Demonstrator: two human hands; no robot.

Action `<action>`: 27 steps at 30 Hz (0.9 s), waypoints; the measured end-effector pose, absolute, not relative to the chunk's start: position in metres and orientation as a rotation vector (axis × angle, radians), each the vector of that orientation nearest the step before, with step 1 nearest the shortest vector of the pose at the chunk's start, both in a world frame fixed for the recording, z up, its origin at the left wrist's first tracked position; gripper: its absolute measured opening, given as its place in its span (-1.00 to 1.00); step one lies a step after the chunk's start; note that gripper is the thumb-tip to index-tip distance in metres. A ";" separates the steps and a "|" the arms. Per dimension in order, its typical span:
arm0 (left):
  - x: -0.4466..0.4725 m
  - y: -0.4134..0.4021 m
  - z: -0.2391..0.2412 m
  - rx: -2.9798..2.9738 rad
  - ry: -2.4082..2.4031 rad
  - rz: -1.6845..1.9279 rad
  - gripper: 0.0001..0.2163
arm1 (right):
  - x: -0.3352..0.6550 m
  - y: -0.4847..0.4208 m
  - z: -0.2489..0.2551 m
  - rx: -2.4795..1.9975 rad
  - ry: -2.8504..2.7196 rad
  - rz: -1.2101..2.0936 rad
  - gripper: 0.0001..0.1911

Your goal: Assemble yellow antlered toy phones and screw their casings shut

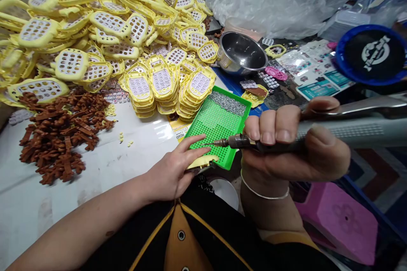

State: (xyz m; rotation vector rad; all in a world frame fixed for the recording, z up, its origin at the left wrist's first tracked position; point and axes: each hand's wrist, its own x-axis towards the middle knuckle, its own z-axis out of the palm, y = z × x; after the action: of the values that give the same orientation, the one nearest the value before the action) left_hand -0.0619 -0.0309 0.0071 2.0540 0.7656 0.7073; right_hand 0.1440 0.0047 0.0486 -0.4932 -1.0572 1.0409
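Note:
My left hand is closed on a pale yellow plastic shell, close to my body at the near edge of the table. In my right hand lies a grey power screwdriver, fingers wrapped round its body. Its thin bit points left, just above the shell and the left fingertips; whether it touches is hard to tell. Behind the shell, a green perforated tray holds many small silver screws at its far end.
Stacked yellow shells with lilac keypads stand left of the tray, before a large heap of similar shells. Brown plastic parts are piled at left. A steel bowl, plastic bags and a blue-rimmed round fan are at right. A pink stool stands below.

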 end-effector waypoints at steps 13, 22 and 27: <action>-0.061 -0.040 0.013 2.240 0.955 0.362 -0.34 | 0.125 0.000 0.050 -0.456 -1.081 1.037 -0.79; -0.061 -0.039 0.014 2.120 0.880 0.378 -0.36 | 0.126 0.001 0.047 -0.433 -1.060 1.050 -0.76; -0.061 -0.040 0.013 2.034 0.871 0.434 -0.41 | 0.128 0.000 0.047 -0.459 -1.073 1.042 -0.78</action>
State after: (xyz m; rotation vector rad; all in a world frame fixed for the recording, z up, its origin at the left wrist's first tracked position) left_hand -0.0612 -0.0398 0.0127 2.0340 0.8710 0.4336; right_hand 0.1278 0.0002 0.0469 -0.4593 -1.0728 1.0422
